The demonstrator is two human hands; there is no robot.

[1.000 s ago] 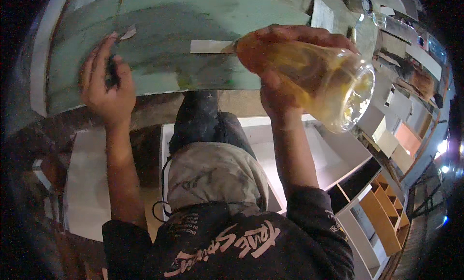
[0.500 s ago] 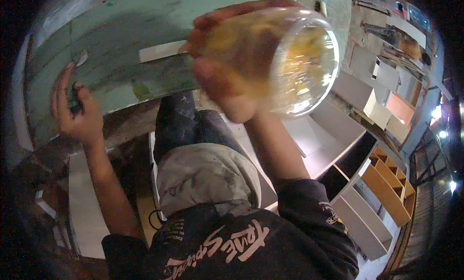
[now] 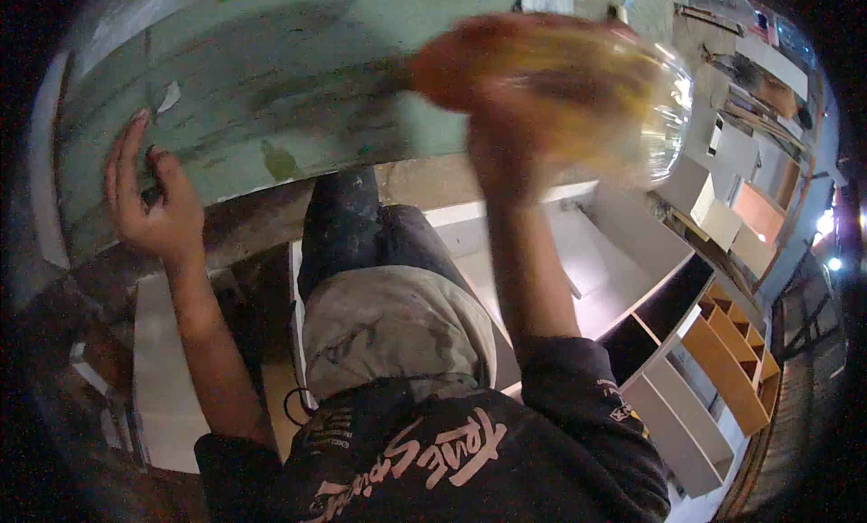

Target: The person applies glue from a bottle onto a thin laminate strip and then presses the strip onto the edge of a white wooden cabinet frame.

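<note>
While shelves (image 3: 730, 365) stand, tabletop (image 3: 235, 107) lies smudged.

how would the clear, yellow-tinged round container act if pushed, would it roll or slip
The clear, yellow-tinged round container would likely roll if laid sideways, given its curved outline. Its glossy highlights suggest a smooth surface that might slip in the right hand.

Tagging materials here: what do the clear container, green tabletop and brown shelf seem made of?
Container: likely glossy plastic, from its see-through wall and glints; glass possible. Tabletop: perhaps painted board, matte, green and smudged. Shelf: probably matte wood board, from its even brown faces.
</note>
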